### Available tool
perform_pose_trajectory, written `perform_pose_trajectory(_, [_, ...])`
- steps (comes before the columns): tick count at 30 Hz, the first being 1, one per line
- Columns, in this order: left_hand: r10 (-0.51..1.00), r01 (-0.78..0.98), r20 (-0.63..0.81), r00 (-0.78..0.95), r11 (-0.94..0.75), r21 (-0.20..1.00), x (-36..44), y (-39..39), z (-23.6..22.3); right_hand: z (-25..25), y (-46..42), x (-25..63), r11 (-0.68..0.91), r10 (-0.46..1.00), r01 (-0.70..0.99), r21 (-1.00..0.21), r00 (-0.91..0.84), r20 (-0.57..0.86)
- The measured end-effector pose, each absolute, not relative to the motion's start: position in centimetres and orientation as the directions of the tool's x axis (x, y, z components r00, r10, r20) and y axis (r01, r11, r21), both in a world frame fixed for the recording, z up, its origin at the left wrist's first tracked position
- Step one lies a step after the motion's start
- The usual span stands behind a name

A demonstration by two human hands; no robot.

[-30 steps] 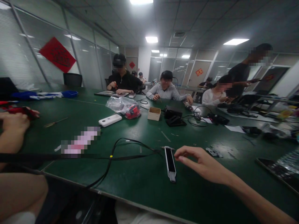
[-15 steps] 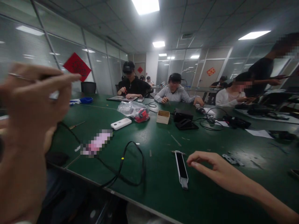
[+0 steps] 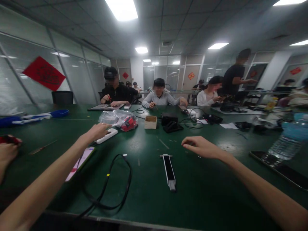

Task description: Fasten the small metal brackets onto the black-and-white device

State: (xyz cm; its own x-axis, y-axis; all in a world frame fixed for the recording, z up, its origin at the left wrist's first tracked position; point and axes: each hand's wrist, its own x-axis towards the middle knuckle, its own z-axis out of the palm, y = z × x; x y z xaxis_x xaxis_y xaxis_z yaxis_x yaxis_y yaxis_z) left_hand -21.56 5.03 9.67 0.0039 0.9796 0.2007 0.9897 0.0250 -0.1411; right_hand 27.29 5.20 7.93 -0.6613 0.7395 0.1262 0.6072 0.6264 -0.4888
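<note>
My left hand (image 3: pixel 97 132) reaches over the table with fingers stretched out, over or beside a white power bank (image 3: pixel 107 136); whether it touches it I cannot tell. Nothing shows in its fingers. My right hand (image 3: pixel 198 146) hovers palm down with loosely curved fingers and no visible object in them. A few tiny shiny bits (image 3: pixel 199 156) lie just below it. Between my hands lies a narrow flat device (image 3: pixel 169 170) with a black face, pale edges and a silver end. Below my left forearm is a phone (image 3: pixel 80 163) with a lit pink screen, partly hidden.
A black cable (image 3: pixel 130 179) loops at the front. Beyond are a clear plastic bag (image 3: pixel 113 117) with something red, a small open box (image 3: pixel 150 122) and a black stand (image 3: pixel 172 126). A water bottle (image 3: pixel 288 138) and dark phone (image 3: pixel 279 170) are at right. Another person's hand (image 3: pixel 8 152) is at left.
My view has turned right. My left hand has come down from its raised place close to the camera to the power bank. My right hand stays curved above the table.
</note>
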Motion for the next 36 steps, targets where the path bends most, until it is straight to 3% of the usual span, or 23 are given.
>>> perform_pose_trajectory(4, [0.945,0.962,0.267,0.186,-0.120,-0.246,-15.9,4.6,11.5,7.6,6.4,27.8,0.642,0.743,0.628,-0.441,-0.651,0.154])
perform_pose_trajectory(9, [0.848,0.884,0.249,0.468,-0.447,-0.138,-6.0,3.8,10.8,6.4,6.5,28.5,0.644,0.749,0.675,-0.360,-0.652,0.116])
perform_pose_trajectory(12, [0.817,0.824,0.113,0.566,-0.557,-0.100,-1.5,3.3,8.0,5.7,7.0,29.9,0.613,0.774,0.727,-0.310,-0.631,0.050])
perform_pose_trajectory(15, [0.812,0.811,0.026,0.583,-0.581,-0.063,0.6,2.9,5.0,5.5,7.8,31.8,0.533,0.833,0.818,-0.216,-0.552,-0.037])
perform_pose_trajectory(18, [0.818,0.819,0.058,0.573,-0.574,0.009,0.6,2.8,2.9,5.7,8.2,33.4,0.430,0.885,0.890,-0.151,-0.449,-0.124])
perform_pose_trajectory(26, [0.797,0.786,0.178,0.577,-0.601,0.146,0.1,2.8,1.1,4.7,8.1,32.6,0.404,0.863,0.896,-0.186,-0.440,-0.248])
perform_pose_trajectory(31, [0.791,0.771,0.197,0.579,-0.610,0.184,0.3,2.7,0.8,4.3,8.0,31.8,0.441,0.849,0.877,-0.189,-0.476,-0.228])
perform_pose_trajectory(36, [0.782,0.756,0.203,0.590,-0.623,0.200,0.2,2.8,0.8,4.4,6.6,29.6,0.540,0.794,0.772,-0.336,-0.600,-0.101])
